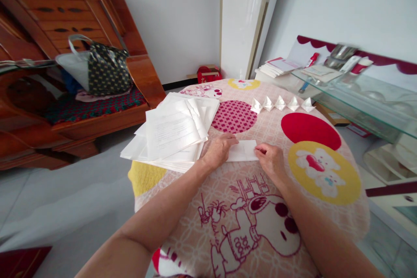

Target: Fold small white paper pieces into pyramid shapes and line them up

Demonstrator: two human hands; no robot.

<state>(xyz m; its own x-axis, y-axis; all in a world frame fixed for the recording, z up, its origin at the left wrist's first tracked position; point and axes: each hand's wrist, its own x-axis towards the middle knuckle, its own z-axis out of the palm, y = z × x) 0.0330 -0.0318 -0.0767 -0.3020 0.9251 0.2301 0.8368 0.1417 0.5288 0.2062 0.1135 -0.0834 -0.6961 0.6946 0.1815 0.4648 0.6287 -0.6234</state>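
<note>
A small white folded paper (243, 151) lies flat on the round table in front of me, with a faint crease across it. My left hand (219, 151) covers its left end, fingers curled and closed on the edge. At the right end, my right hand (271, 158) pinches the paper's border between thumb and fingers. Beyond my hands, a row of several small pointed folded-paper shapes (280, 103) stands near the table's far right edge. To the left of my left hand lies a loose stack of white paper sheets (176, 134), the top ones printed and one torn along its edge.
A patterned cloth (234, 217) covers the round table. At left is a wooden bench (140, 74) with a dark patterned bag (109, 69). A glass shelf (365, 95) with items stands close on the right. Behind is a tall white air conditioner (241, 21).
</note>
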